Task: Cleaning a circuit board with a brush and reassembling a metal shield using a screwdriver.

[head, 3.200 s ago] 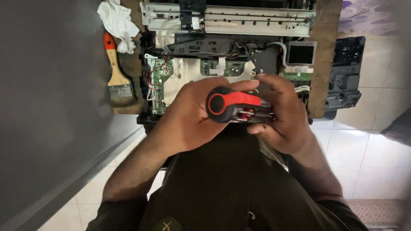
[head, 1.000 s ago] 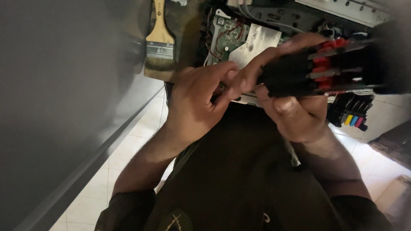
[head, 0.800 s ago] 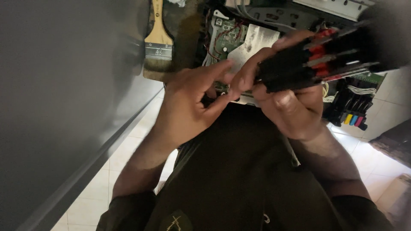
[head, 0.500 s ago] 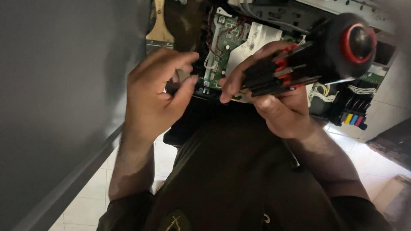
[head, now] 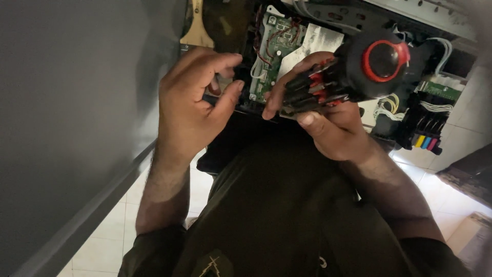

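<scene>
There is one view, from a camera worn on the person's head. It looks steeply down the person's own chest and forearms, so the dark green shirt (head: 266, 215) fills the lower middle of the frame. The camera sits close: the left hand (head: 192, 100) and the right hand (head: 333, 125) take up the centre. Beyond them, toward the top edge, lies the opened printer (head: 307, 46). A grey wall (head: 77, 113) closes the left side, and white floor tiles (head: 461, 164) show at lower right.
</scene>
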